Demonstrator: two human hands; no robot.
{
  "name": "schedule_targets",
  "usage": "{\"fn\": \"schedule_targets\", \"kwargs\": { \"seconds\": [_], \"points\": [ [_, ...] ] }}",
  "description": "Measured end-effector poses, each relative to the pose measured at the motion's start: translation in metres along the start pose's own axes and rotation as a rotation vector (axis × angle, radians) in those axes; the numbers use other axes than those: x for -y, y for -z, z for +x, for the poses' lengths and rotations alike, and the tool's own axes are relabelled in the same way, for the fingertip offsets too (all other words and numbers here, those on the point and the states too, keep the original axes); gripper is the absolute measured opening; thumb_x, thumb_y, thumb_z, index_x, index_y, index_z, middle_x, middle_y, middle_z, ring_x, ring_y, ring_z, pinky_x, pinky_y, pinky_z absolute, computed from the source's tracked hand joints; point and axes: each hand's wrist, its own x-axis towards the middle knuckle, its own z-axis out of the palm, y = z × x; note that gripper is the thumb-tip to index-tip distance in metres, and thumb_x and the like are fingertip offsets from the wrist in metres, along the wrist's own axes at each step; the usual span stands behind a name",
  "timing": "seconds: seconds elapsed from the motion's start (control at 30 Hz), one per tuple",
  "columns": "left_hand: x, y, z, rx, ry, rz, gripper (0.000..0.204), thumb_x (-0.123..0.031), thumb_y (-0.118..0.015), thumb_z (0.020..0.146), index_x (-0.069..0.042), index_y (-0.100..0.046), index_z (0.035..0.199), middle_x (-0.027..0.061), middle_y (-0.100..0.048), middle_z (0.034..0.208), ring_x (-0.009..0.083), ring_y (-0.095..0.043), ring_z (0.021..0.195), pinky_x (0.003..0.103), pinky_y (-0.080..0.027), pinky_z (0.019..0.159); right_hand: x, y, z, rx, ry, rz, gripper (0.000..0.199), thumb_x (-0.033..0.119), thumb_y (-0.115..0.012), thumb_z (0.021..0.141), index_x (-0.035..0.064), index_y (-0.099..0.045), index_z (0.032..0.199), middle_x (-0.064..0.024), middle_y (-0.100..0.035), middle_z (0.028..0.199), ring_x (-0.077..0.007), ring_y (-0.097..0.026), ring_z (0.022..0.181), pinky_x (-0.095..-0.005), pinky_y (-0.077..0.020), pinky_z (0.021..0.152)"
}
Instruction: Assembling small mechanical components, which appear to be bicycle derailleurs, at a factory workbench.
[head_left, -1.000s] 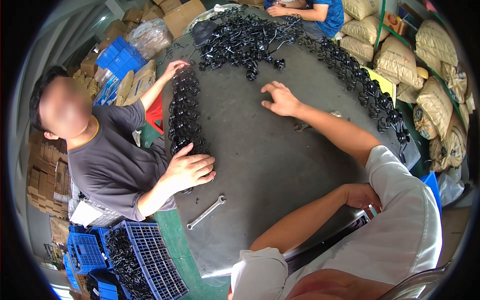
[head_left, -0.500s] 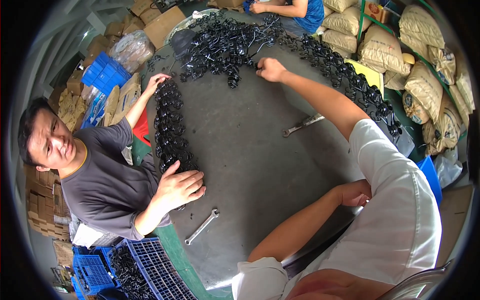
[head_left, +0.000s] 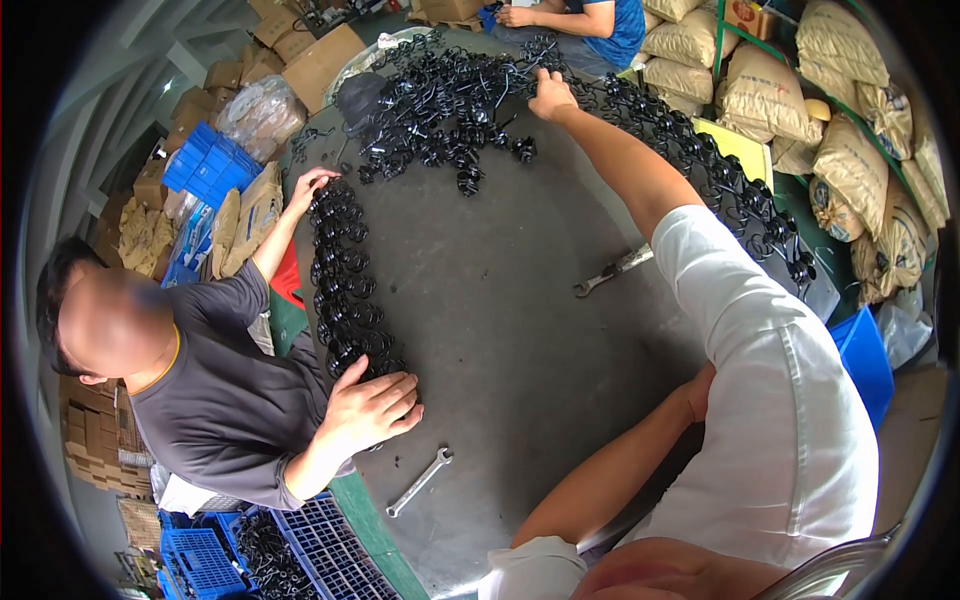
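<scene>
Just past twelve o'clock on the dark table [head_left: 500,340], right hand [head_left: 552,97] at the edge of the heap of black coiled parts [head_left: 425,110]; cannot tell whether fingers grasp one. Left hand [head_left: 701,392], four o'clock, mostly behind the sleeve; grip cannot be told. More coils lie in rows at ten [head_left: 340,245] and two [head_left: 715,165]. Judged light, stiff, springy, slick-surfaced, not fragile, prone to tangling; best held by a straight end.
</scene>
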Motion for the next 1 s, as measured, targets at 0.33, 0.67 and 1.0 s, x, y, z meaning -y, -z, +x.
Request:
{"fn": "schedule_targets", "kwargs": {
  "seconds": [0.33, 0.67, 1.0],
  "points": [
    [-0.014, -0.008, -0.020, -0.051, -0.080, -0.057, 0.058, 0.013, -0.056, 0.083, -0.001, -0.056, 0.139, 0.0090, -0.058, 0.141, 0.0197, -0.050, 0.135, 0.033, -0.039, 0.114, 0.022, -0.011, 0.012, -0.048, -0.150, 0.021, 0.053, 0.022, -0.068, 0.080, 0.0300, -0.063, 0.132, -0.0177, -0.044, 0.137, -0.0382, -0.043, 0.130, -0.0426, -0.0431, 0.108],
    [-0.029, -0.028, -0.052, -0.075, -0.138, -0.108, 0.059, 0.014, -0.055, 0.082, -0.001, -0.057, 0.138, 0.0091, -0.058, 0.141, 0.0195, -0.050, 0.134, 0.033, -0.039, 0.114, 0.018, 0.002, 0.016, -0.002, -0.080, -0.062, 0.031, 0.024, -0.066, 0.084, 0.0155, -0.074, 0.114, -0.0136, -0.052, 0.137, -0.0332, -0.045, 0.131, -0.0430, -0.0400, 0.106],
    [-0.055, -0.051, -0.094, -0.098, -0.206, -0.146, 0.059, 0.015, -0.054, 0.081, -0.001, -0.057, 0.138, 0.0091, -0.058, 0.141, 0.0193, -0.050, 0.134, 0.032, -0.039, 0.114, 0.033, -0.003, 0.011, -0.019, -0.006, -0.096, 0.028, 0.017, -0.062, 0.084, 0.0048, -0.073, 0.107, -0.0187, -0.069, 0.119, -0.0334, -0.064, 0.116, -0.0441, -0.0510, 0.099]
  ]
}}
